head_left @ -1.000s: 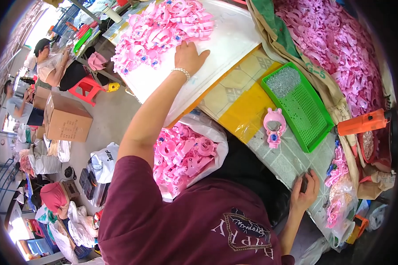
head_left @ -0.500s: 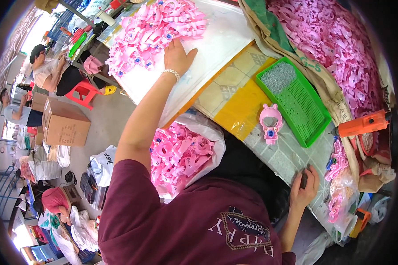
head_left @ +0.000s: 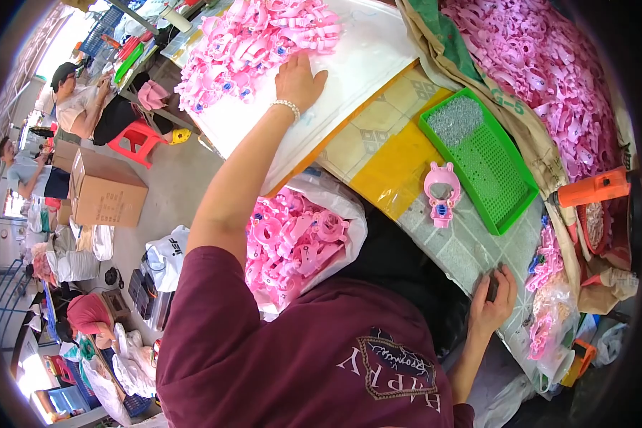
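Observation:
My left hand, with a beaded bracelet at the wrist, lies with fingers stretched out on a white board. Its fingertips are at the near edge of a heap of pink plastic parts, some with blue details. On the tabletop to the right, my right hand rests with its fingers curled round a small dark object, whose kind I cannot make out. A single pink bear-shaped piece with a round window lies on the table, beside a green perforated tray with small metal bits at its far end.
A white sack of pink parts stands by my lap. Beyond the tray is a large sack heaped with pink parts. An orange power screwdriver is at the right. A cardboard box, a red stool and other people are at left.
My left hand has slid slightly to the right along the edge of the pink heap. My right hand stays in place, and the whole view has shifted a little.

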The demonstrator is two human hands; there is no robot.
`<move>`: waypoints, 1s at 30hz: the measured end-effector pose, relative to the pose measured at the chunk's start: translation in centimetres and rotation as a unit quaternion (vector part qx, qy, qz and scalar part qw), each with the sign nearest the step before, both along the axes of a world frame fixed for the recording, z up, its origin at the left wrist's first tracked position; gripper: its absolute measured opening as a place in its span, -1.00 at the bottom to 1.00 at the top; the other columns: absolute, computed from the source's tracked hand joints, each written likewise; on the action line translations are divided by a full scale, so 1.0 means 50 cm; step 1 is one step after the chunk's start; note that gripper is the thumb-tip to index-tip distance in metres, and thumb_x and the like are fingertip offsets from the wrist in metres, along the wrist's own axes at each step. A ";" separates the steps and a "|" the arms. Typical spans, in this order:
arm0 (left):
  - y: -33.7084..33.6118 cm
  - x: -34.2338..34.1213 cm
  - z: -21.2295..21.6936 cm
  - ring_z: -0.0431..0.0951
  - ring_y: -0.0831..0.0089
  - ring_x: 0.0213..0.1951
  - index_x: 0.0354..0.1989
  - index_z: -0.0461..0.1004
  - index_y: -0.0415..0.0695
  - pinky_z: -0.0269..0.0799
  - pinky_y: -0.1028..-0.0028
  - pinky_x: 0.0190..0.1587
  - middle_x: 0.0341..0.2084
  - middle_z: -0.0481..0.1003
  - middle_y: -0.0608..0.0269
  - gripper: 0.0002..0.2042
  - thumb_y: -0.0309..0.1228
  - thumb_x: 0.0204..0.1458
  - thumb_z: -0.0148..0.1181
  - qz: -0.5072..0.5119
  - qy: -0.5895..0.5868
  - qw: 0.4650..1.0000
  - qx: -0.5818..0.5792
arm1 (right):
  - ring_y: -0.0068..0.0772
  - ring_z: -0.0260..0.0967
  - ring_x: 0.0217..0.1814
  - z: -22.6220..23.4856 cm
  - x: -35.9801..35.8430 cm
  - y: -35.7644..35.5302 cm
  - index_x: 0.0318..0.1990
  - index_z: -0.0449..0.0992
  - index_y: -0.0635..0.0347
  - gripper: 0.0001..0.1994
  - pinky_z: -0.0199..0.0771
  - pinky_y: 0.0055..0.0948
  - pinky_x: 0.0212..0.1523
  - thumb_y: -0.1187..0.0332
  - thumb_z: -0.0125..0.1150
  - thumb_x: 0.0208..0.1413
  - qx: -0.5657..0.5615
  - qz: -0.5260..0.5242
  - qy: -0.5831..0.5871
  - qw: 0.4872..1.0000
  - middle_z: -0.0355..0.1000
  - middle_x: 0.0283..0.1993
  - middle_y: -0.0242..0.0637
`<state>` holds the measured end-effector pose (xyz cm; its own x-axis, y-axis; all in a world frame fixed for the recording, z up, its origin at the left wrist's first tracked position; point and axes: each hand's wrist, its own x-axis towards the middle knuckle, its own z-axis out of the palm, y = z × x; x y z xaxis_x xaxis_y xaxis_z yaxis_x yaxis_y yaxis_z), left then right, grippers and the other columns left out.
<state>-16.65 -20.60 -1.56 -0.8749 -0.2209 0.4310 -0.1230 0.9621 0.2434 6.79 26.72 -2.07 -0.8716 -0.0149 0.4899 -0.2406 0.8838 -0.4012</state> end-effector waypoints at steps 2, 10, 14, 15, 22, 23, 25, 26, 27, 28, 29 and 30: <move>0.012 -0.009 -0.016 0.41 -0.04 -0.06 -0.05 0.31 -0.31 0.34 0.11 -0.03 -0.11 0.41 -0.13 -0.50 -0.16 -0.06 0.14 -0.036 0.005 0.999 -0.011 | -0.04 0.39 -0.08 0.005 0.009 0.002 -0.24 0.47 0.32 -0.80 0.41 -0.28 -0.07 0.49 0.23 -0.06 0.010 -0.024 0.005 1.000 0.41 -0.07 -0.03; 0.207 0.147 0.119 0.50 0.08 -0.26 -0.07 0.40 -0.28 0.41 0.28 -0.22 -0.25 0.47 -0.06 -0.66 -0.41 -0.03 0.14 -0.253 0.107 0.957 0.092 | -0.07 0.41 -0.12 -0.009 -0.017 -0.009 -0.30 0.50 0.30 -0.80 0.43 -0.30 -0.11 0.45 0.29 -0.12 -0.030 -0.016 0.020 0.999 0.44 -0.12 -0.09; 0.353 0.257 0.115 0.51 0.23 -0.43 -0.19 0.44 -0.23 0.40 0.40 -0.43 -0.44 0.47 0.09 -0.76 -0.46 -0.06 0.19 -0.324 0.031 0.924 0.201 | -0.08 0.41 -0.17 -0.004 -0.008 0.001 -0.32 0.50 0.29 -0.80 0.43 -0.30 -0.16 0.45 0.30 -0.15 -0.033 -0.040 0.028 0.998 0.45 -0.18 -0.10; 0.381 0.272 0.101 0.43 0.54 -0.56 -0.16 0.47 -0.21 0.35 0.51 -0.50 -0.47 0.49 0.20 -0.74 -0.45 -0.06 0.25 -0.326 0.028 0.920 0.216 | -0.09 0.41 -0.18 -0.005 -0.009 -0.001 -0.33 0.49 0.28 -0.81 0.43 -0.29 -0.17 0.45 0.30 -0.15 -0.033 -0.035 0.032 0.998 0.45 -0.18 -0.10; 0.479 0.288 0.041 0.46 0.19 -0.37 -0.15 0.42 -0.21 0.35 0.29 -0.34 -0.41 0.44 0.08 -0.54 -0.20 -0.18 0.36 -0.293 -0.019 0.949 0.114 | -0.10 0.38 -0.18 -0.018 -0.010 0.005 -0.36 0.47 0.26 -0.78 0.39 -0.27 -0.15 0.44 0.32 -0.22 -0.024 -0.002 0.084 0.996 0.43 -0.22 -0.15; 0.484 0.288 0.040 0.46 0.20 -0.36 -0.17 0.43 -0.20 0.36 0.30 -0.33 -0.40 0.45 0.08 -0.57 -0.24 -0.19 0.35 -0.291 -0.016 0.952 0.099 | -0.12 0.39 -0.17 -0.017 -0.006 0.006 -0.34 0.47 0.25 -0.77 0.41 -0.29 -0.16 0.44 0.32 -0.21 -0.020 -0.005 0.082 0.996 0.44 -0.20 -0.16; 0.484 0.277 0.020 0.46 0.19 -0.37 -0.23 0.45 -0.19 0.36 0.32 -0.32 -0.37 0.46 0.10 -0.68 -0.39 -0.21 0.30 -0.316 0.012 0.943 0.101 | -0.14 0.39 -0.17 -0.017 -0.003 0.011 -0.33 0.47 0.23 -0.76 0.42 -0.30 -0.18 0.43 0.33 -0.22 -0.017 0.000 0.089 0.996 0.44 -0.19 -0.18; 0.479 0.274 0.015 0.46 0.19 -0.37 -0.23 0.45 -0.19 0.36 0.32 -0.32 -0.37 0.46 0.10 -0.68 -0.39 -0.21 0.30 -0.326 0.011 0.940 0.101 | -0.14 0.39 -0.17 -0.015 -0.002 0.012 -0.33 0.47 0.23 -0.76 0.42 -0.30 -0.18 0.43 0.33 -0.22 -0.016 -0.010 0.090 0.996 0.44 -0.19 -0.18; 0.474 0.274 0.011 0.46 0.18 -0.39 -0.24 0.45 -0.20 0.35 0.32 -0.33 -0.37 0.46 0.10 -0.70 -0.44 -0.21 0.27 -0.336 0.019 0.934 0.115 | -0.14 0.39 -0.18 -0.011 -0.001 0.012 -0.33 0.47 0.23 -0.75 0.42 -0.30 -0.18 0.42 0.34 -0.22 -0.016 -0.002 0.089 0.996 0.44 -0.19 -0.18; 0.471 0.275 0.011 0.45 0.18 -0.40 -0.25 0.46 -0.21 0.35 0.33 -0.33 -0.36 0.46 0.10 -0.73 -0.50 -0.21 0.24 -0.346 0.026 0.929 0.128 | -0.13 0.39 -0.18 -0.009 -0.001 0.013 -0.34 0.47 0.23 -0.75 0.42 -0.30 -0.18 0.41 0.34 -0.23 -0.017 0.007 0.089 0.996 0.44 -0.19 -0.18; 0.470 0.277 0.016 0.43 0.30 -0.45 -0.25 0.45 -0.22 0.33 0.42 -0.37 -0.37 0.46 0.16 -0.73 -0.56 -0.20 0.23 -0.349 0.013 0.927 0.135 | -0.13 0.39 -0.17 -0.013 -0.002 0.016 -0.34 0.47 0.23 -0.75 0.42 -0.30 -0.18 0.40 0.34 -0.23 -0.011 0.008 0.089 0.996 0.44 -0.18 -0.18; 0.468 0.279 0.018 0.43 0.30 -0.45 -0.25 0.45 -0.22 0.33 0.42 -0.37 -0.37 0.46 0.16 -0.73 -0.56 -0.20 0.23 -0.357 0.011 0.924 0.135 | -0.13 0.39 -0.17 -0.013 -0.001 0.019 -0.34 0.47 0.23 -0.75 0.42 -0.30 -0.18 0.40 0.34 -0.23 -0.010 -0.001 0.088 0.996 0.44 -0.18 -0.18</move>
